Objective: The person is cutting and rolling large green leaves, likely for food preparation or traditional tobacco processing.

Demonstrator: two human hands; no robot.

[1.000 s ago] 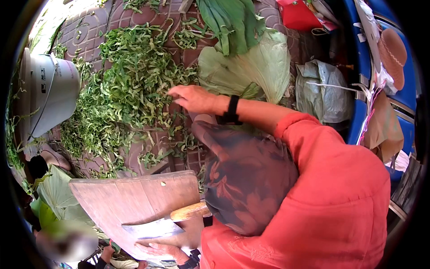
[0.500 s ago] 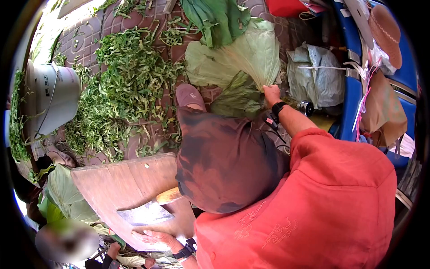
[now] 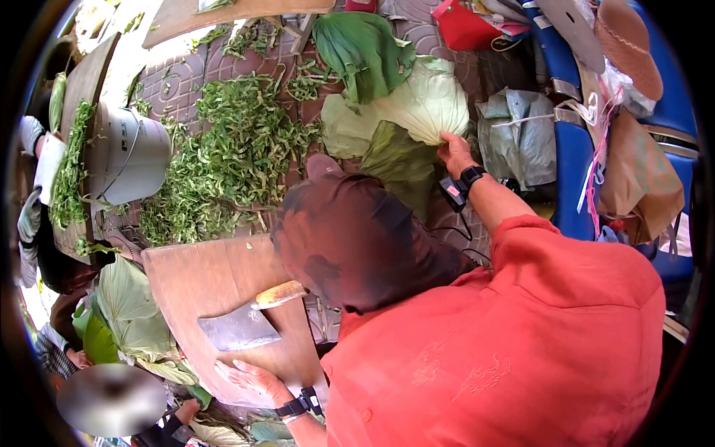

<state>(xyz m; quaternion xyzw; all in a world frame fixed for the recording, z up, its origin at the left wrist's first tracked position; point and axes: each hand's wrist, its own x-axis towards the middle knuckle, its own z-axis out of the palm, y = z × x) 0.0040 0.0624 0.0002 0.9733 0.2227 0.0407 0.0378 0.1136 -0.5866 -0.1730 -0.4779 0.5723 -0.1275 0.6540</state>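
Observation:
My right hand (image 3: 457, 155) is closed on the edge of a large pale green lotus leaf (image 3: 417, 100), which lies folded on the paving. A darker, crumpled leaf (image 3: 398, 160) lies beside it, and a bright green leaf (image 3: 365, 56) overlaps its far side. My left hand (image 3: 257, 380) rests flat, fingers spread, near the edge of a wooden board (image 3: 194, 279). Just beyond its fingers lies a cleaver (image 3: 240, 328) with a wooden handle, touched by neither hand.
Shredded leaf strips (image 3: 238, 141) spread over the patterned paving. A white bucket (image 3: 134, 156) stands at left, near another board (image 3: 82, 171). At right are a plastic bag (image 3: 518, 138) and a blue chair (image 3: 573, 179). Another person's hand (image 3: 188, 410) shows at lower left, near stacked leaves (image 3: 134, 305).
The view has shifted a little. My right hand's grip on the pale leaf looks looser and nearer its edge, and the leaf's gathered end has spread. My left hand stays on the board.

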